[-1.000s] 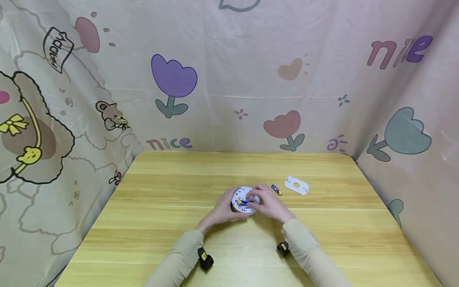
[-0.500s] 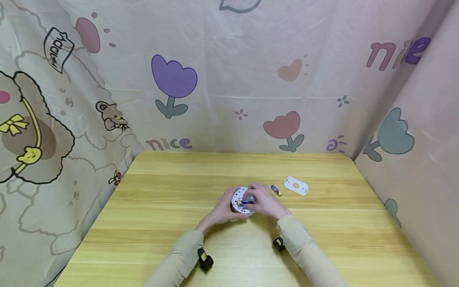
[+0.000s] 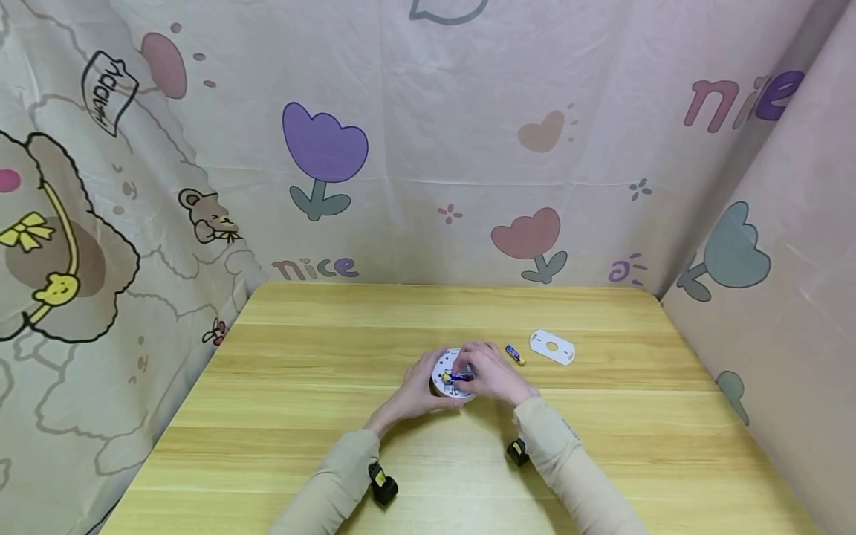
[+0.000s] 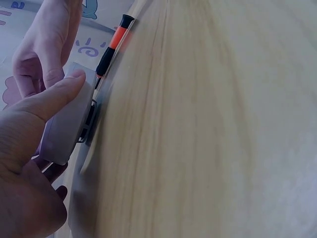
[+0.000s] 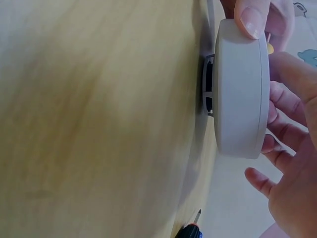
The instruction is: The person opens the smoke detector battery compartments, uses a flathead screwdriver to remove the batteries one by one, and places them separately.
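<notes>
My left hand point(image 3: 420, 388) grips the rim of a round white smoke detector point(image 3: 444, 362), holding it tilted with its back facing up towards me. In the left wrist view, the left thumb lies on the detector's side wall point(image 4: 67, 121). My right hand point(image 3: 493, 375) is over the detector's back, its thumb and fingers pinching a small blue-and-yellow battery point(image 3: 458, 377) at the compartment. The right hand hides part of the compartment, so how far in the battery sits cannot be seen. A vented part point(image 5: 209, 87) projects from the detector's front, close to the tabletop.
A second blue-and-yellow battery point(image 3: 515, 355) lies to the right of the hands. Beyond it is a white mounting plate point(image 3: 552, 347) with a round hole. A black-and-orange screwdriver point(image 4: 115, 44) lies on the wooden table point(image 3: 321, 327). Patterned curtains point(image 3: 428, 148) surround the table.
My right hand has shifted slightly left, closer over the detector, and its fingers have drawn together around the battery. The left hand and detector have hardly moved.
</notes>
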{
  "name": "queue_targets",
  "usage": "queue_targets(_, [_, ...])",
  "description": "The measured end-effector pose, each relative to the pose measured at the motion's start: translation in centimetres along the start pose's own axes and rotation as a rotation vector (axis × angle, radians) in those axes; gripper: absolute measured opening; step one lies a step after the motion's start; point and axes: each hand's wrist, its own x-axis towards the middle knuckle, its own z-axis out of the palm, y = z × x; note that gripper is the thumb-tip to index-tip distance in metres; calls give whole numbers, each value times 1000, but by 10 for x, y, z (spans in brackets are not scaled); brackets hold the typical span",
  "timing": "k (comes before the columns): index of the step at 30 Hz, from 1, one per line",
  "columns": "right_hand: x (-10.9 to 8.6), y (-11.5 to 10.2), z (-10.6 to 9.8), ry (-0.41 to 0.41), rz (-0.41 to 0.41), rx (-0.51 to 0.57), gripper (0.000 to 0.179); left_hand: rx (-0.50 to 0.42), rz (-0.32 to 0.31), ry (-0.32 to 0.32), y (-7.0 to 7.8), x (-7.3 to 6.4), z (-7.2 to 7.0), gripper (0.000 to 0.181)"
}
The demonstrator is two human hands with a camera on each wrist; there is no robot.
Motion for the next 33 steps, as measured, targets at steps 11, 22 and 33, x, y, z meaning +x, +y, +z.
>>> queue_targets(11, [-2,0,-1,1,-39,-68,18,7,-7,-3,-1,0,1,107])
queue_targets(22, [-6,0,-3,7,-32,-36,16,-8,-14,0,-2,-1,1,107])
queue_targets(33, [-16,4,-2,104,33,223,13,-7,-6,2,-2,1,1,109])
